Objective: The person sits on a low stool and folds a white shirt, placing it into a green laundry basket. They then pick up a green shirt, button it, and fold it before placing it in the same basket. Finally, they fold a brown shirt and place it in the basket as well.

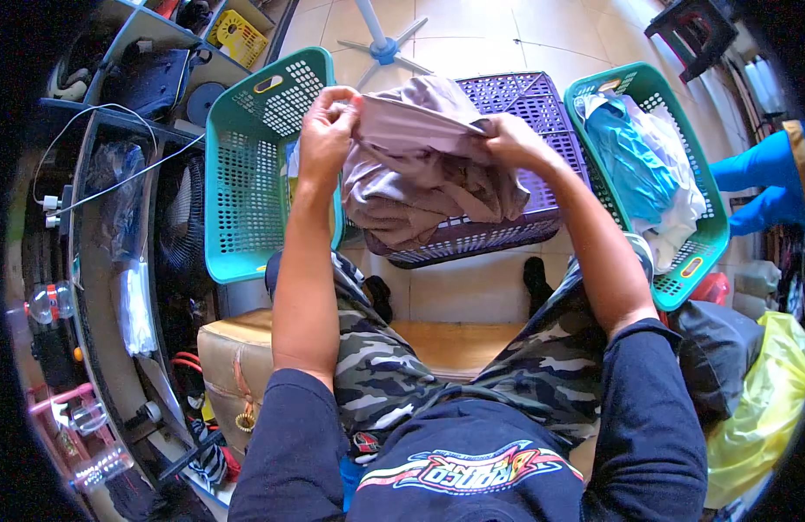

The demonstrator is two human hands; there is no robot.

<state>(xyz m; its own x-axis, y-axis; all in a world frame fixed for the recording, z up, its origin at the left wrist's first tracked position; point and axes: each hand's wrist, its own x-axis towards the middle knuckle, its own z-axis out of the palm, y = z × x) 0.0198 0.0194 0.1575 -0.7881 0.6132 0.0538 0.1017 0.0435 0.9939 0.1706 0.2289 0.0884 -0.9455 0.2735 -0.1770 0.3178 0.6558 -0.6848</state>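
Observation:
My left hand pinches one end of a greyish-mauve cloth garment, and my right hand grips its other end. Between them the garment's edge is stretched out. More of the bunched fabric hangs below, over a dark purple perforated plastic basket. Whether it is all one piece I cannot tell. Left of this stands a green perforated basket with something partly hidden near my left wrist. Another green basket at the right holds a turquoise garment and white clothes.
A stand with a splayed base is on the tiled floor beyond the baskets. Shelving with a fan and a white cable lines the left. At the right are a black bag, a yellow plastic bag and a dark stool.

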